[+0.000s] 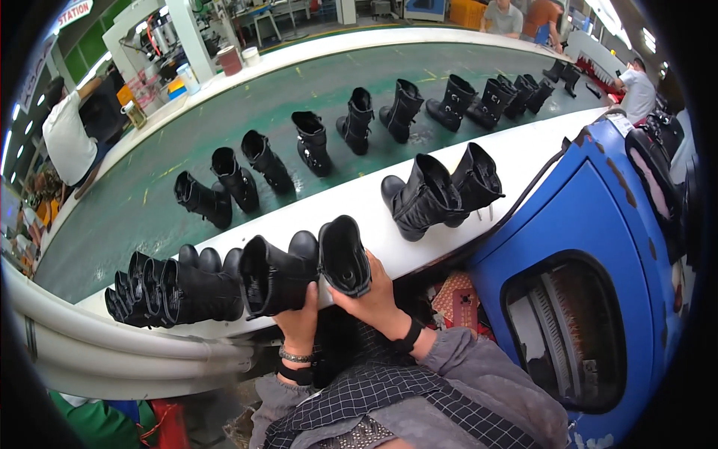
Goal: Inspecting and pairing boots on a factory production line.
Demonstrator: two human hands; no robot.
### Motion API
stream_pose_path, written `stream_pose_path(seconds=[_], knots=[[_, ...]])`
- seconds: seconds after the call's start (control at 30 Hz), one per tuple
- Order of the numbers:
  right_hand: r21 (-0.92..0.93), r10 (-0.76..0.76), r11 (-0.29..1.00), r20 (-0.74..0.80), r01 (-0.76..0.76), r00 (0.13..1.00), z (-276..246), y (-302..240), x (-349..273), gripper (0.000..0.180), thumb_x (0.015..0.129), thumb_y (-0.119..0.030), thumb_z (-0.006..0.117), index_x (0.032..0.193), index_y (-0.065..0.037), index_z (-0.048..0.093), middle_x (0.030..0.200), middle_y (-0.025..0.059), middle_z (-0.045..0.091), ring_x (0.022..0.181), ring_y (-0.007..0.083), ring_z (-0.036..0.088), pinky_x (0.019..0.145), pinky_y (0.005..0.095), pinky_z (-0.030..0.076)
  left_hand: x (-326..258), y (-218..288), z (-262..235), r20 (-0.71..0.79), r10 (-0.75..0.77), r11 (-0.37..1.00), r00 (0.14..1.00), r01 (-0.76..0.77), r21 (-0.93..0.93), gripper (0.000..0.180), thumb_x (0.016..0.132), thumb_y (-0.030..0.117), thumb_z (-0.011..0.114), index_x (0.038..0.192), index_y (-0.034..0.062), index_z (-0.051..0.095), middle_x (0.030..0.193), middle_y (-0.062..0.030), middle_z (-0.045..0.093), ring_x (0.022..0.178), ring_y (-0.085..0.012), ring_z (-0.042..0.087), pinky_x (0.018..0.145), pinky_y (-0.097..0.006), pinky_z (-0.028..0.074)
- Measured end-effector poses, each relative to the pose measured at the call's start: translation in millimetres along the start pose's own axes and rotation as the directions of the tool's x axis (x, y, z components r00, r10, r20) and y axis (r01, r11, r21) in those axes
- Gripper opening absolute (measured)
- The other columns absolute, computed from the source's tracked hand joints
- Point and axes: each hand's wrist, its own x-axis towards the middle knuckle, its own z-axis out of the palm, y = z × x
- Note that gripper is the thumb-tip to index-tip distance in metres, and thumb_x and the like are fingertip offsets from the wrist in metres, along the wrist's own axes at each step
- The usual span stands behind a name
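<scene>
Two black ankle boots with open shafts are in my hands at the white ledge in front of me. My left hand [298,323] is closed on the back of the left boot [265,280], its toe pointing away. My right hand [374,295] grips the right boot [342,251] by the shaft, tilted so that I see inside. Parts of the fingers are hidden behind the boots. Left of them, several more black boots [194,295] stand packed together on the ledge [351,198]. Another pair of boots [422,202] stands farther right on it.
Beyond the ledge runs a green conveyor belt [329,75] carrying a row of black boots [313,146]. A blue machine [576,187] with a dark window stands close on my right. White pipes [127,367] curve at lower left. Other people [71,135] are around the line.
</scene>
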Motion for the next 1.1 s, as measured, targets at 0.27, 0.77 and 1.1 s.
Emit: stream_pose_path(seconds=[0.27, 0.77, 1.1], knots=[[-0.065, 0.212, 0.973, -0.143, -0.223, 0.967, -35.5, 67.6, 48.0, 0.042, 0.071, -0.017, 0.076, 0.107, 0.001, 0.065, 0.098, 0.0157, 0.07, 0.094, 0.0312, 0.067, 0.084, 0.04, 0.05, 16.0, -8.8, -29.0, -0.194, 0.007, 0.995, 0.981, 0.012, 0.098, 0.027, 0.08, 0.006, 0.073, 0.103, -0.0072, 0.064, 0.098, -0.0121, 0.069, 0.094, -0.0243, 0.066, 0.088, -0.035, 0.049], [-0.371, -0.199, 0.928, -0.425, 0.031, 0.883, -54.3, 1.1, 42.0, 0.07, 0.078, -0.004, 0.067, 0.139, 0.005, 0.035, 0.146, 0.0234, 0.034, 0.138, 0.0351, 0.032, 0.113, 0.0447, 0.025, 21.2, -25.3, -50.9, -0.165, 0.254, 0.88, 0.953, -0.157, 0.449, 0.048, 0.07, 0.02, 0.078, 0.111, 0.0001, 0.063, 0.102, -0.0173, 0.064, 0.092, -0.0369, 0.063, 0.079, -0.041, 0.053], [0.199, -0.262, 0.963, 0.552, 0.181, 0.791, 94.7, -103.2, 163.6, 0.064, 0.078, -0.016, 0.07, 0.137, -0.012, 0.046, 0.128, 0.0186, 0.056, 0.115, 0.0305, 0.057, 0.091, 0.0419, 0.049, 10.7, -43.7, -51.5, -0.109, 0.259, 0.861, 0.96, -0.178, 0.477, 0.058, 0.067, 0.02, 0.079, 0.116, 0.0003, 0.055, 0.11, -0.0145, 0.058, 0.095, -0.033, 0.062, 0.075, -0.039, 0.055]])
